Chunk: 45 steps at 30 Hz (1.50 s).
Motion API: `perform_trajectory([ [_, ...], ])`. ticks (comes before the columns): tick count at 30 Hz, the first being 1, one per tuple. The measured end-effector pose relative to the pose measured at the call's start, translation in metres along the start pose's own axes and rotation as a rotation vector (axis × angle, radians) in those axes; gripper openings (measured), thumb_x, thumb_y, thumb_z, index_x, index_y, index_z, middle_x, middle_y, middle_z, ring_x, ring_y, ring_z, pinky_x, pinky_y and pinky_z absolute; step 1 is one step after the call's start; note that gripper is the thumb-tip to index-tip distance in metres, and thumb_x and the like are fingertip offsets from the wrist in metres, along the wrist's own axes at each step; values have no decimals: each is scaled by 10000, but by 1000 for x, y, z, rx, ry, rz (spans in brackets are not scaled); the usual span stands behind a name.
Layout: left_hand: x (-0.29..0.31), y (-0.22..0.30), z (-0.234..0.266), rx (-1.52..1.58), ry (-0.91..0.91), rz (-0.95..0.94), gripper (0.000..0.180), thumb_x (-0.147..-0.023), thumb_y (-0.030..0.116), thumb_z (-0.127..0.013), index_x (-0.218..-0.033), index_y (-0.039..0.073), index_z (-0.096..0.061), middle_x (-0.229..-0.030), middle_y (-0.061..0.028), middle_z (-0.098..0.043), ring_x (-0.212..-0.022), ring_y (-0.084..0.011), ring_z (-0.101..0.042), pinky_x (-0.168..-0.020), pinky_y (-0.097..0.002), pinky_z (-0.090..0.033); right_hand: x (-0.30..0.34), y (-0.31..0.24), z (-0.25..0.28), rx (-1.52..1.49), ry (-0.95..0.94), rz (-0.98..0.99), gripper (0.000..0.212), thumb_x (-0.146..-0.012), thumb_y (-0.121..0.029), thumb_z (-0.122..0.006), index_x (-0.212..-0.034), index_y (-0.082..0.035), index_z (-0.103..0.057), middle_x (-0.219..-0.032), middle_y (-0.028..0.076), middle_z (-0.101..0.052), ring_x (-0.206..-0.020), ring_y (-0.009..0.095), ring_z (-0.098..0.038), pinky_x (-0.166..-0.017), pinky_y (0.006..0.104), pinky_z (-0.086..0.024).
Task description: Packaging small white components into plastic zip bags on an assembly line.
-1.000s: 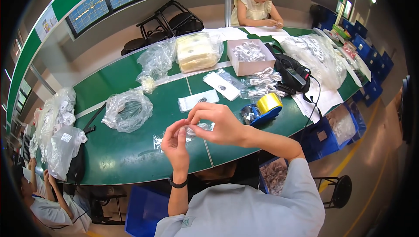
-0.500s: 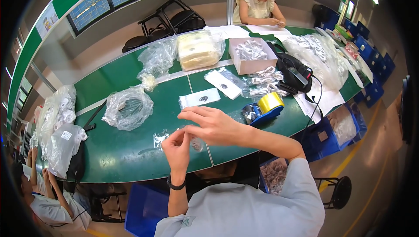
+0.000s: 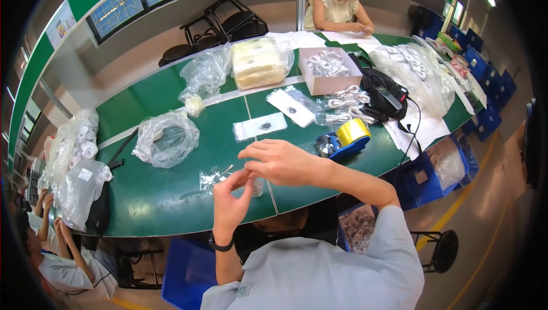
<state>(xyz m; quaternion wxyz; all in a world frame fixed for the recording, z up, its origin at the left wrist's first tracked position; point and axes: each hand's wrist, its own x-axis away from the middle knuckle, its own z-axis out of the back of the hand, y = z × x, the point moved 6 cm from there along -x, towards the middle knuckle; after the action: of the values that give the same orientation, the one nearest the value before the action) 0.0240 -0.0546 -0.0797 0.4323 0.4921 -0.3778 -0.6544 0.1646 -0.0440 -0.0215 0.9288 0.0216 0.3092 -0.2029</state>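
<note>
Left of the tape dispenser (image 3: 346, 140), the left hand (image 3: 231, 203) and right hand (image 3: 288, 161) meet fingertip to fingertip by a clear packet (image 3: 258, 187); whether either grip is closed on it, I cannot tell. Handling seems unfinished, the packet not set aside.

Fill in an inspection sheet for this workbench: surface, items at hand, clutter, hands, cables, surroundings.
Surface: green tabletop, glossy, with a seam running near the hands.
Items at hand: small clear and white pieces lie beside the left hand; anything between the fingertips is too small to tell.
Clutter: blue tape dispenser with yellow tape, open box of white items, flat packet, crumpled clear bag.
Hands: left hand and right hand close together, fingers bent.
Cables: bundled white cables; black cable over white paper.
Surroundings: seated co-worker across the table, black stools behind it.
</note>
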Motion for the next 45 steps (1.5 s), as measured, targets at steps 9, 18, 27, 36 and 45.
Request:
perform_trajectory([
  [9,2,8,1,-61,-158,40,168,-902,6,-631,-1045,-66,-684,-885,-108,-739,-811,-135,-710,-753,-268,-559,4,-11,-11,226,2,207,179,-697,-129,-721,-804,-27,-619,-993,84,-632,-907,211,-640,-800,314,-536],
  [18,13,12,8,101,-34,151,158,-935,58,-644,-955,-79,-719,-815,-96,-747,-748,-118,-695,-705,-241,-534,11,8,-18,-684,219,-327,33,-859,-27,-659,-839,-18,-685,-972,105,-665,-866,225,-648,-749,301,-531],
  [27,30,5,51,40,279,130,184,-956,77,-637,-979,-83,-725,-875,-120,-749,-794,-130,-699,-765,-247,-538,37,68,-66,-1300,523,-998,252,-998,-223,-569,-973,-8,-699,-987,67,-668,-933,151,-639,-779,298,-532],
  [36,64,-13,135,28,690,45,250,-995,103,-583,-1045,-122,-679,-918,-178,-730,-833,-205,-716,-802,-302,-558,53,84,-116,-1384,420,-1211,289,-1013,-266,-554,-1094,-22,-683,-1015,71,-687,-950,176,-664,-853,317,-519],
  [45,82,-27,161,-4,745,63,261,-1003,113,-567,-1066,-118,-668,-934,-184,-729,-831,-226,-715,-793,-306,-559,9,41,-158,-1458,170,-1039,377,-1042,-311,-492,-1252,-32,-634,-1237,115,-667,-1216,253,-603,-1044,385,-456],
])
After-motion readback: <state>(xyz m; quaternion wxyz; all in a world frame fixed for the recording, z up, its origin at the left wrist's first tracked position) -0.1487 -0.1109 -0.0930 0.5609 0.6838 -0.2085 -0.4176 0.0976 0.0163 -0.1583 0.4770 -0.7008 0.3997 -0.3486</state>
